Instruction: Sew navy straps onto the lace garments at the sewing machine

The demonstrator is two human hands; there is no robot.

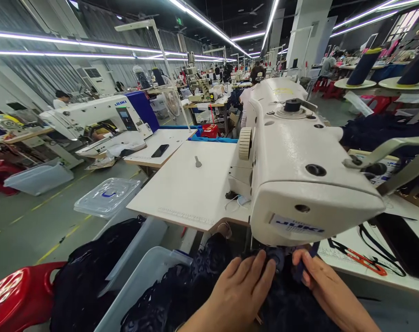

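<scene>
Rows of sewing stations fill the factory hall under strip lights. At the near white worktop (pixel 191 184), beneath the head of the white sewing machine (pixel 292 170), the left hand (pixel 242 288) lies flat, fingers outstretched, on dark navy lace fabric (pixel 195 286). The right hand (pixel 328 288) pinches the fabric's edge. More of it spills into a clear plastic bin (pixel 143 272) below.

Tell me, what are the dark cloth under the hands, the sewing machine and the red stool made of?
Dark cloth: navy lace-like textile, matte, judging by its openwork pattern. Sewing machine: probably painted metal, glossy cream, hard cast edges. Red stool: likely moulded plastic, shiny with glare.
</scene>
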